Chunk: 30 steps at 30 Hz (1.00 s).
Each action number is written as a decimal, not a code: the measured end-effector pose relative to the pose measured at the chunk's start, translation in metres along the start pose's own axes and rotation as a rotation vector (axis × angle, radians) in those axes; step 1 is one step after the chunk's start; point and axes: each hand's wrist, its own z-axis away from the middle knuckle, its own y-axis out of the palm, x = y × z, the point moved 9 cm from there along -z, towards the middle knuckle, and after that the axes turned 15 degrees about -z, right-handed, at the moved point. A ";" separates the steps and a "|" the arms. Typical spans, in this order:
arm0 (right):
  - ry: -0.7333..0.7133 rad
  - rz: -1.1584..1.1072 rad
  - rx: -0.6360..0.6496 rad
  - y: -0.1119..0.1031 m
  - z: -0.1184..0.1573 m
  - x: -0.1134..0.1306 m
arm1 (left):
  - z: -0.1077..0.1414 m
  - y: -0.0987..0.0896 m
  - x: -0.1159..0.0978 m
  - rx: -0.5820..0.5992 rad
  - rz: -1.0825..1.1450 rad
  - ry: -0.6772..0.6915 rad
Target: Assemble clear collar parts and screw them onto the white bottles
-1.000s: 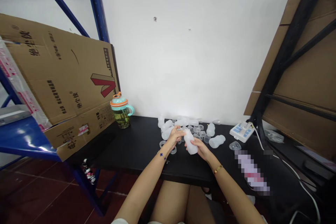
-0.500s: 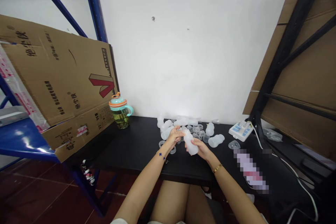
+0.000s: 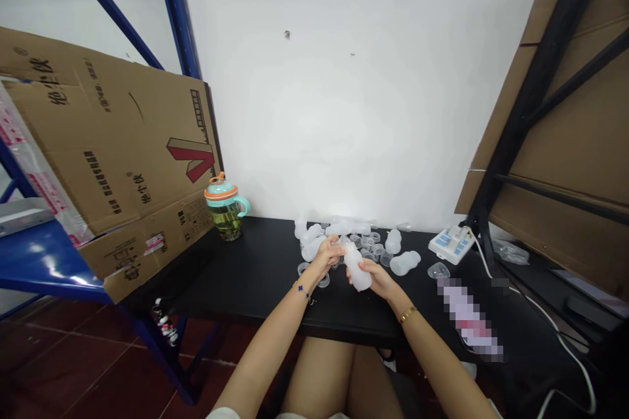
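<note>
A white bottle (image 3: 358, 270) is held up over the black table (image 3: 260, 275), tilted, with its bottom turned toward the person. It is gripped around its side by the fingers of the right hand (image 3: 376, 278). Its top seems to be touched by the fingers of the left hand (image 3: 328, 255), which are set close together; whether a little clear piece is pinched there cannot be told. The step in hand seems to be some work at the bottle's top. For the next move, a steady hold and careful fingers seem to be needed. Other white bottles (image 3: 405, 263) and clear rings (image 3: 377, 249) are spread nearby.
</note>
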 end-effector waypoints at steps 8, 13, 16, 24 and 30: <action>-0.031 -0.014 -0.023 0.000 0.001 0.001 | -0.002 0.002 0.003 0.020 0.025 0.011; -0.025 -0.047 -0.044 0.003 0.001 0.002 | -0.002 0.004 0.003 0.036 0.071 0.005; 0.017 -0.105 -0.064 0.003 0.000 0.000 | -0.002 0.004 0.002 0.033 0.108 0.000; 0.065 -0.122 -0.115 -0.003 0.001 -0.004 | -0.003 0.004 0.002 0.026 0.172 -0.026; 0.037 -0.119 -0.148 -0.011 -0.001 -0.005 | -0.003 0.003 0.003 0.018 0.170 -0.034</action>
